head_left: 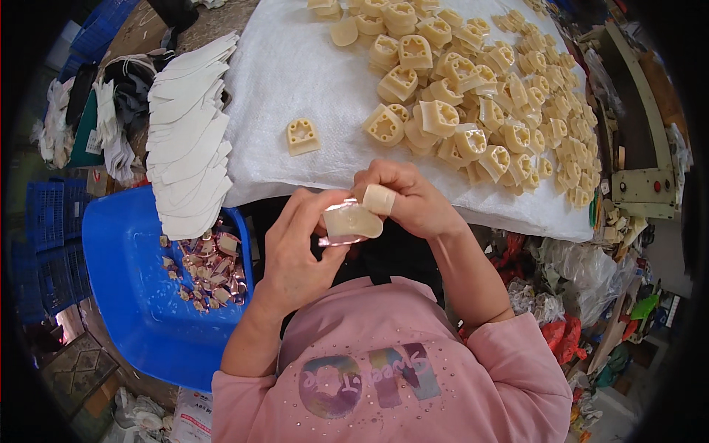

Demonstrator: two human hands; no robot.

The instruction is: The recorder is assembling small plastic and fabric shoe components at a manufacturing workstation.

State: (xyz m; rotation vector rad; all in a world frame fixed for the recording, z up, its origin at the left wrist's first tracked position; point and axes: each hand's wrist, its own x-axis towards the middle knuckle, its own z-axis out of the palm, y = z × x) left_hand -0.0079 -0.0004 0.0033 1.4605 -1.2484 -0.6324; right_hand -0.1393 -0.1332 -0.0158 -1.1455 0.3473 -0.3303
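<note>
In front of my chest, my left hand (299,251) is closed round a beige moulded piece (354,221) that looks like a shoe heel. A shiny pinkish metallic strip runs along the piece's edges. My right hand (410,199) has its fingers curled in and meets the upper right edge of the same piece. A beige wrap (379,199) seems to circle the right thumb; whether it is tape cannot be told. One loose heel (302,136) with round holes sits alone on the white cloth (266,96), beyond my left hand.
A large pile of beige heels (458,81) covers the right of the cloth. Overlapping white sole-shaped sheets (190,140) lie along its left edge. The blue tub (148,325) at lower left holds several metallic-edged pieces (210,269). Plastic bags (583,269) crowd the right.
</note>
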